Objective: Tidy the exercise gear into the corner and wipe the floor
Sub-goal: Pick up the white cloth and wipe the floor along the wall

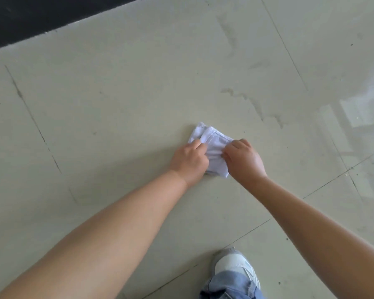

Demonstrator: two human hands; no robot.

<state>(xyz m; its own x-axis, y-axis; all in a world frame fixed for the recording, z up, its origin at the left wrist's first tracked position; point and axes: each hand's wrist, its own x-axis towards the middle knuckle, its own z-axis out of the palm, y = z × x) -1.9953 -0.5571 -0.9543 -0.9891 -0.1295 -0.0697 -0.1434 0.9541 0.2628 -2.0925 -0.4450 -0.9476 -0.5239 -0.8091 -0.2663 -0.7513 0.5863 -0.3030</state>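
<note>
A white folded cloth (212,141) lies on the pale tiled floor (117,104) in the middle of the view. My left hand (189,161) grips its left side with curled fingers. My right hand (244,159) grips its right side, fingers bunched into the fabric. Both hands press the cloth down onto the tile. The near part of the cloth is hidden under my hands. No exercise gear is in view.
A black mat or dark strip (41,16) runs along the far left edge of the floor. Damp streaks (257,106) mark the tiles beyond the cloth. My grey shoe (231,262) and a jeans cuff stand at the bottom, near the right arm.
</note>
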